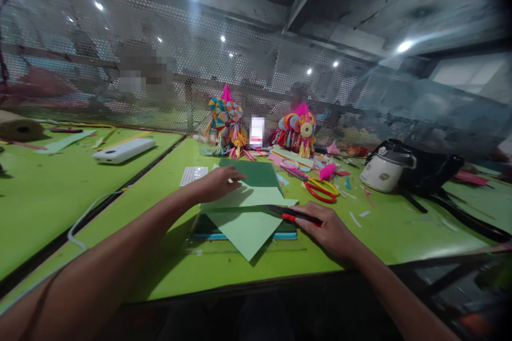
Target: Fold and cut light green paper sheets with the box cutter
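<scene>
My right hand (326, 229) is closed round a black and red utility knife (294, 215). The front of the knife points left and lies at the folded edge of a light green paper sheet (250, 231). One corner of this sheet points toward me. Over its far part is my left hand (220, 183), with its fingers bent and apart and nothing visible in them. I cannot tell whether the fingertips touch the paper. Beneath the sheet is a stack of dark green paper (252, 170), with a blue edge showing at the front.
Red and yellow-handled scissors (321, 191) lie right of the papers among scraps. Colourful tasselled ornaments (226, 119) stand behind, beside a lit phone (256, 133). A white pot-like container (384, 170) and black bag (432, 167) are at right; a white power bank (124, 151) lies left.
</scene>
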`<action>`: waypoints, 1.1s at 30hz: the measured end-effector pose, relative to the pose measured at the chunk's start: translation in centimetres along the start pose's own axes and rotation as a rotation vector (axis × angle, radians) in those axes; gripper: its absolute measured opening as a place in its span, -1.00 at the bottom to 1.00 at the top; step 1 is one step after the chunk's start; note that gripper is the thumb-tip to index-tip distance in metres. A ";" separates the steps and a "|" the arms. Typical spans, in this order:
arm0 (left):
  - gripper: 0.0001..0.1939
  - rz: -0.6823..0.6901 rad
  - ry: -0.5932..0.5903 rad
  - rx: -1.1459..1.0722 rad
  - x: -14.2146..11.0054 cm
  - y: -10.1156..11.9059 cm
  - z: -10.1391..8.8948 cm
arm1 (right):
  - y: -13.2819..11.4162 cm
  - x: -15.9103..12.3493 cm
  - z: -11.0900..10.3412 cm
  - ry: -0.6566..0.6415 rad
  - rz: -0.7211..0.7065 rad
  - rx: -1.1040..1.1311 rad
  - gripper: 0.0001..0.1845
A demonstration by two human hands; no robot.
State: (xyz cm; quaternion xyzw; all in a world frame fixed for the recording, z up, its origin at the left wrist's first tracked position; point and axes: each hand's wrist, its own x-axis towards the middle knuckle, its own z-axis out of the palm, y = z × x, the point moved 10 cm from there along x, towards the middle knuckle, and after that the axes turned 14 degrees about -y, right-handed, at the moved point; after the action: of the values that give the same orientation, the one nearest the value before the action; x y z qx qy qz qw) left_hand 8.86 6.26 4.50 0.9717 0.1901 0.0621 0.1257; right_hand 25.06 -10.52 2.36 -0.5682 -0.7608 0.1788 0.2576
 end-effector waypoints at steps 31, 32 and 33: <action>-0.46 -0.222 -0.289 0.249 -0.2 -1.5 5.6 | -1.9 0.7 2.0 -0.102 -0.076 -0.111 -0.69; -0.46 -0.219 -0.285 0.247 -0.2 -1.6 5.7 | -1.9 0.5 2.0 -0.101 -0.074 -0.104 -0.69; -0.46 -0.217 -0.283 0.244 -0.2 -1.6 5.7 | -2.0 0.4 2.0 -0.100 -0.072 -0.099 -0.70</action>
State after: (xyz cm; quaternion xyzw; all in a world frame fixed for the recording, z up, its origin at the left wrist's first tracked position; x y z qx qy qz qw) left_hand 9.07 6.39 -1.44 0.9526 0.2801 -0.1123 0.0385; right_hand 22.28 -10.69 1.95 -0.5430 -0.8005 0.1598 0.1969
